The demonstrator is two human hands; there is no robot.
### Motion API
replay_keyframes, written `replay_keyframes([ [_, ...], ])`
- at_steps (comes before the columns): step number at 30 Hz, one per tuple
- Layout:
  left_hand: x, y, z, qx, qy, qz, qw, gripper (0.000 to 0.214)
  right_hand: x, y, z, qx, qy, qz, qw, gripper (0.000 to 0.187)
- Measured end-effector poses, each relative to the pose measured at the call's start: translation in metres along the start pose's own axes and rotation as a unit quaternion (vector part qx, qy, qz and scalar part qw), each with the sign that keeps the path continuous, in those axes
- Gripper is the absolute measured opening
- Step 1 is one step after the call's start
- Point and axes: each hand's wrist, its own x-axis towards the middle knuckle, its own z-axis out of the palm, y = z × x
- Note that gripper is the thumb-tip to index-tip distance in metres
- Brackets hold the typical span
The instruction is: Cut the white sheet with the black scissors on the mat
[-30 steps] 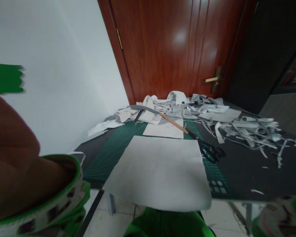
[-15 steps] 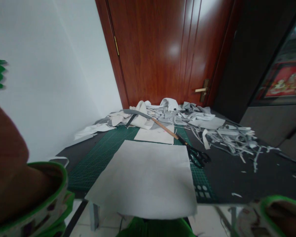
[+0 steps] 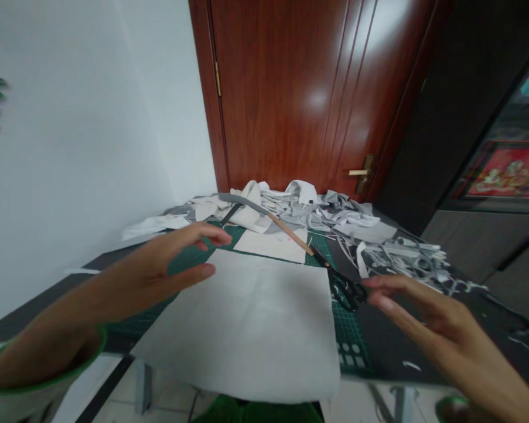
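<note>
Dark table w/ green mat, white wall at 9, red door at 12. Grey cloth sheet centre. Left hand and right hand hover over it, grip wide, holding nothing. Scissors touch right fingertips; scrap pile behind.

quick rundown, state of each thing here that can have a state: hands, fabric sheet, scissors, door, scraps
left hand: open, empty, over the sheet's left edge
right hand: open, empty, fingertips close to the scissors
grey fabric sheet: flat on the cutting mat, near edge hanging off the table
scissors: lying flat, unheld
door: shut
fabric scraps: loose heap at the table's far end
</note>
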Motion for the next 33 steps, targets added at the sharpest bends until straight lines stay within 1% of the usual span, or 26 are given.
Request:
replay_keyframes([
  [1,0.010,-0.004,0.010,-0.028,-0.043,0.037,0.998,0.056,0.012,0.002,0.013,-0.007,-0.006,-0.002,1.000,0.032],
  [2,0.021,-0.011,0.023,-0.053,-0.080,0.043,0.994,0.052,0.024,0.005,0.025,-0.016,-0.015,-0.001,1.000,0.031],
  [4,0.045,-0.030,0.053,-0.081,-0.143,0.025,0.986,0.053,0.050,0.017,0.047,-0.039,-0.044,0.002,0.998,0.030],
  [5,0.055,-0.041,0.069,-0.064,-0.173,0.013,0.983,0.055,0.061,0.024,0.057,-0.052,-0.065,0.001,0.997,0.031],
  [6,0.063,-0.052,0.084,-0.028,-0.191,-0.009,0.981,0.056,0.071,0.032,0.065,-0.069,-0.087,0.002,0.994,0.031],
  [9,0.081,-0.083,0.119,0.022,-0.190,-0.067,0.979,0.066,0.088,0.050,0.084,-0.124,-0.149,0.003,0.981,0.032],
  [11,0.088,-0.098,0.134,0.057,-0.182,-0.114,0.975,0.075,0.089,0.057,0.092,-0.140,-0.170,0.005,0.975,0.032],
  [12,0.090,-0.104,0.139,0.073,-0.177,-0.137,0.972,0.079,0.087,0.058,0.096,-0.143,-0.171,0.009,0.975,0.032],
  [16,0.096,-0.115,0.150,0.116,-0.147,-0.211,0.959,0.090,0.080,0.055,0.104,-0.178,-0.143,0.048,0.972,0.029],
  [18,0.095,-0.116,0.151,0.125,-0.130,-0.242,0.953,0.092,0.075,0.050,0.104,-0.209,-0.129,0.068,0.967,0.029],
  [20,0.093,-0.117,0.148,0.127,-0.111,-0.266,0.949,0.092,0.072,0.046,0.102,-0.238,-0.132,0.094,0.958,0.031],
  [21,0.092,-0.117,0.147,0.126,-0.101,-0.273,0.948,0.091,0.071,0.044,0.100,-0.247,-0.145,0.106,0.952,0.033],
  [23,0.090,-0.120,0.144,0.121,-0.089,-0.294,0.944,0.090,0.070,0.039,0.094,-0.250,-0.191,0.129,0.940,0.035],
  [26,0.091,-0.127,0.142,0.107,-0.092,-0.334,0.932,0.089,0.073,0.032,0.083,-0.241,-0.251,0.151,0.925,0.034],
  [28,0.093,-0.133,0.142,0.090,-0.101,-0.348,0.928,0.088,0.077,0.028,0.078,-0.235,-0.269,0.159,0.920,0.032],
  [30,0.094,-0.137,0.144,0.072,-0.107,-0.348,0.929,0.083,0.081,0.025,0.075,-0.231,-0.279,0.168,0.917,0.033],
  [33,0.094,-0.140,0.149,0.052,-0.094,-0.332,0.937,0.063,0.084,0.023,0.076,-0.229,-0.285,0.187,0.912,0.038],
])
